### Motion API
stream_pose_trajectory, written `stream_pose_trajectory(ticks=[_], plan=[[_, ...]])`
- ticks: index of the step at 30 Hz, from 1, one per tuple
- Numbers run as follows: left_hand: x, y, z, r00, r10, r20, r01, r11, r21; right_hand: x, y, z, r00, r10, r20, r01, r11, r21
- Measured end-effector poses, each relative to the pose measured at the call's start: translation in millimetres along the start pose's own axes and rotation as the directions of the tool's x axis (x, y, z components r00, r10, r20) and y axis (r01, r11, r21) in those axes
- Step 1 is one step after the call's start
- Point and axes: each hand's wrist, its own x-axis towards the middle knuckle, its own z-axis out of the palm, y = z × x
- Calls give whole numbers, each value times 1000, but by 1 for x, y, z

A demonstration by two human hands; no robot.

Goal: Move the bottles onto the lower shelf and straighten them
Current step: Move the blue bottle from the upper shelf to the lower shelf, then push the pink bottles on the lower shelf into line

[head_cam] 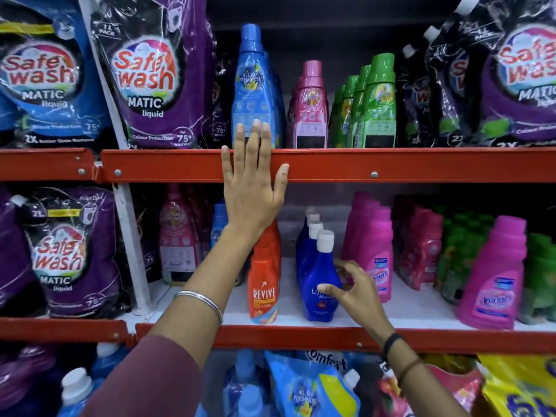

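Observation:
A tall light-blue bottle (254, 85) stands on the upper shelf (391, 164), with pink bottles (311, 106) and green bottles (373, 106) to its right. My left hand (254, 182) is raised flat, fingers apart, its fingertips touching the light-blue bottle's base over the red shelf edge. On the lower shelf (421, 314) a row of dark-blue white-capped bottles (319, 275) stands beside orange Revive bottles (264, 284). My right hand (352, 288) curls beside the front dark-blue bottle, thumb on its label, fingers apart and not closed around it.
Safewash pouches (150, 76) fill both ends of the upper shelf and the left of the lower one. Pink Vanish bottles (493, 278) and green packs crowd the lower shelf's right. Pouches and bottles sit on the bottom shelf under my arms.

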Motion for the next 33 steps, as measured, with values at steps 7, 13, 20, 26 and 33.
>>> stream_pose_trajectory(ticks=[7, 13, 20, 26, 33], plan=[[0, 1, 1, 1000, 4, -7, -4, 1000, 0, 0, 9, 10, 999, 27, 31, -28, 999, 19], [0, 3, 0, 1000, -9, 11, 9, 1000, 0, -1, 11, 13, 997, 59, 55, -60, 998, 10], [1, 28, 1, 998, 11, 62, -8, 999, -48, -5, 6, -2, 998, 39, 52, -42, 998, 44], [9, 61, 5, 997, 29, 72, -25, 998, -58, -9, 10, -66, 897, -99, -430, 51, 991, -120], [6, 80, 17, 997, 30, 74, -30, 1000, -11, -5, 39, -154, 549, -137, -824, -193, 939, -285]])
